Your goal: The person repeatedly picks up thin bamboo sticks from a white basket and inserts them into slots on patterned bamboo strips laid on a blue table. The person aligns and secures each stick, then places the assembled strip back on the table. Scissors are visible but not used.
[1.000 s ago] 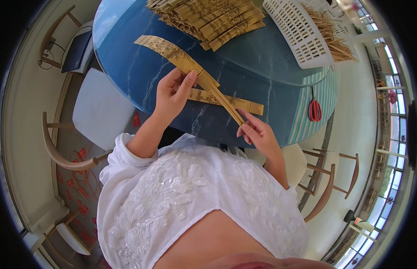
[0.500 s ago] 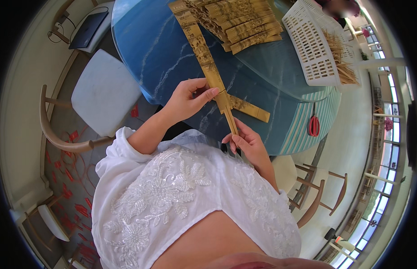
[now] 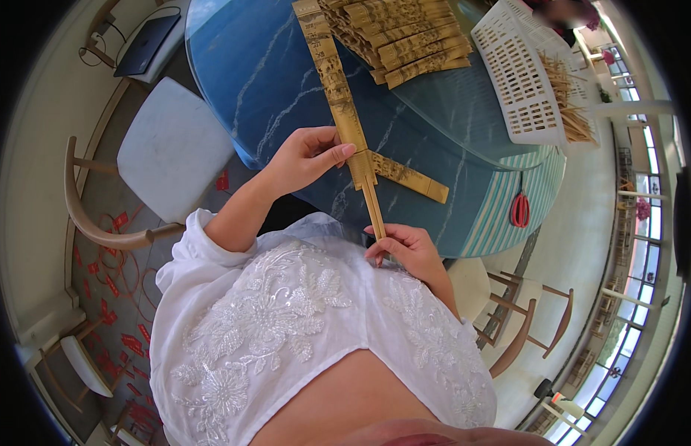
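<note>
My left hand (image 3: pixel 308 152) pinches a long gold paper sleeve (image 3: pixel 332 82) with dark printed patterns near its lower end. Out of that end stick thin wooden chopsticks (image 3: pixel 372 209), and my right hand (image 3: pixel 411 249) is closed on their lower ends, close to my white top. The sleeve slants over the table edge, its far end toward the pile. Behind it another gold paper sleeve (image 3: pixel 412 180) lies on the blue table (image 3: pixel 241 82). A stack of similar gold sleeves (image 3: pixel 412 44) is spread at the far side.
A white perforated basket (image 3: pixel 520 97) of loose chopsticks (image 3: pixel 565 104) stands at the far right. Red-handled scissors (image 3: pixel 519 210) rest on a striped cloth (image 3: pixel 501 197). A pale-seated chair (image 3: pixel 171 149) is at the left, with a laptop (image 3: pixel 148 46) beyond. Another person (image 3: pixel 572 15) shows at the top right.
My right hand has moved down toward my body, and a longer stretch of the chopsticks shows below the sleeve. The left hand and sleeve have shifted slightly left and now stand more upright.
</note>
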Action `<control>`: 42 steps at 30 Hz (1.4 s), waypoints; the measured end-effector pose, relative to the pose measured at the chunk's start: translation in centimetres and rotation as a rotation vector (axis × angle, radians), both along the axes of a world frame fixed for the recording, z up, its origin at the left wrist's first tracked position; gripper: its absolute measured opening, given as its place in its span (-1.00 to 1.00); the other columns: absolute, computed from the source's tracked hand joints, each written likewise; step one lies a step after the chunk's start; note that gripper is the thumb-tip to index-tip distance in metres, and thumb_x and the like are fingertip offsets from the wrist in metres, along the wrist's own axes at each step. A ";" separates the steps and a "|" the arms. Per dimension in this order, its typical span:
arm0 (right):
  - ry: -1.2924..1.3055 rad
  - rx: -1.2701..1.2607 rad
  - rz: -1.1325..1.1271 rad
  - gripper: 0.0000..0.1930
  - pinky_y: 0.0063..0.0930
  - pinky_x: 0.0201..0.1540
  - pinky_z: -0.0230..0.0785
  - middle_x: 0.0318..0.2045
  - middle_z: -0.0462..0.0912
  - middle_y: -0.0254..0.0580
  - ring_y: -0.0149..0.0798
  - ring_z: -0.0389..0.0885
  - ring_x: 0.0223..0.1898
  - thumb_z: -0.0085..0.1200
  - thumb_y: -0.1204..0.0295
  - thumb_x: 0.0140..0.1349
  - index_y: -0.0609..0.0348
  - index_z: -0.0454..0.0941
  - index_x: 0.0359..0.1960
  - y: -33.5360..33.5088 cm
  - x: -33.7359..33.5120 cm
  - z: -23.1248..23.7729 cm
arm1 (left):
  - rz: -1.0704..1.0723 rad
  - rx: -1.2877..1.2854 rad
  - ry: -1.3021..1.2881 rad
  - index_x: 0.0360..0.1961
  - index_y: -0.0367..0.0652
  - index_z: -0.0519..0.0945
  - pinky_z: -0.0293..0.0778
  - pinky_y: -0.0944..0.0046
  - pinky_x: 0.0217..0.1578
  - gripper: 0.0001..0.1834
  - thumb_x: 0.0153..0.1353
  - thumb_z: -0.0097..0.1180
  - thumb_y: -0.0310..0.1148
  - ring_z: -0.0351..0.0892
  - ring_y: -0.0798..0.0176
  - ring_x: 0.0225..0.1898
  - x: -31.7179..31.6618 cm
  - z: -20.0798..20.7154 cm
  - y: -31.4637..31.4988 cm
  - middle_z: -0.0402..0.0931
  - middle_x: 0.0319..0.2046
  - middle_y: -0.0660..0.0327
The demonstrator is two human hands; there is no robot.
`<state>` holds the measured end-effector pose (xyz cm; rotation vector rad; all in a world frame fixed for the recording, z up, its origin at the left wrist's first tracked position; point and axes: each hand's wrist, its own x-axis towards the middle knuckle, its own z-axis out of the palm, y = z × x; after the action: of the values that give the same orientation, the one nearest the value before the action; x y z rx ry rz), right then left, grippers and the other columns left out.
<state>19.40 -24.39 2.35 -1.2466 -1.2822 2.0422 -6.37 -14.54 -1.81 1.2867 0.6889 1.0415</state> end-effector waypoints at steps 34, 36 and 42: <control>0.017 0.107 -0.180 -0.89 -0.49 -0.16 0.53 -0.29 0.72 -0.05 -0.37 0.65 -0.34 0.11 0.58 0.35 0.37 0.56 -0.16 -0.2 0.0 -2.1 | -0.351 -0.235 0.063 -0.12 -0.32 0.67 0.39 0.46 -0.34 -0.73 0.39 0.19 -0.28 0.44 0.54 -0.38 3.3 -0.8 -2.6 0.57 -0.40 0.39; 0.026 0.109 -0.212 -0.89 -0.52 -0.18 0.51 -0.30 0.72 -0.10 -0.41 0.63 -0.35 0.12 0.55 0.36 0.36 0.58 -0.16 -0.2 0.0 -2.2 | -0.347 -0.245 0.071 -0.10 -0.32 0.66 0.39 0.46 -0.34 -0.72 0.39 0.19 -0.28 0.44 0.54 -0.37 3.5 -1.0 -2.5 0.57 -0.39 0.39; 0.075 0.114 -0.279 -0.88 -0.58 -0.23 0.47 -0.32 0.73 -0.19 -0.47 0.60 -0.38 0.15 0.51 0.37 0.35 0.61 -0.17 -0.3 0.3 -2.7 | -0.293 -0.227 0.092 -0.11 -0.31 0.66 0.37 0.47 -0.37 -0.72 0.38 0.20 -0.27 0.42 0.56 -0.38 4.0 -1.1 -2.6 0.56 -0.40 0.39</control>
<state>19.73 -24.68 -0.37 -1.2095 -1.1053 1.7769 -2.42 -17.19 -2.90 1.1994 0.6452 0.6505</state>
